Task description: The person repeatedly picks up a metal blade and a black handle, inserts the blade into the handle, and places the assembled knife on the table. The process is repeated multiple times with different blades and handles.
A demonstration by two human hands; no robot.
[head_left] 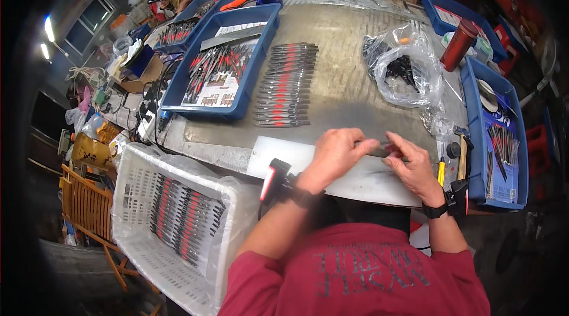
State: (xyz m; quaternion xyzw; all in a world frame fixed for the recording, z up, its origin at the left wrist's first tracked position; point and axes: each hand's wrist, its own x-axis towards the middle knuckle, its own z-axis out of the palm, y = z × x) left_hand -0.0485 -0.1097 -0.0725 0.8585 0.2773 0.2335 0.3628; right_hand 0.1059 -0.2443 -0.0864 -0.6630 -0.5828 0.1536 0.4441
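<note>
Both my hands, left (336,153) and right (415,165), pinch a small slim metal piece (384,145) at the grey metal tabletop's (344,88) near edge.

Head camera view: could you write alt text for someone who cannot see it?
A person's left hand and right hand pinch a small thin part together over a grey metal plate on a worktable. Rows of red-and-black tools lie ahead, with more in a blue tray and a white basket.
</note>
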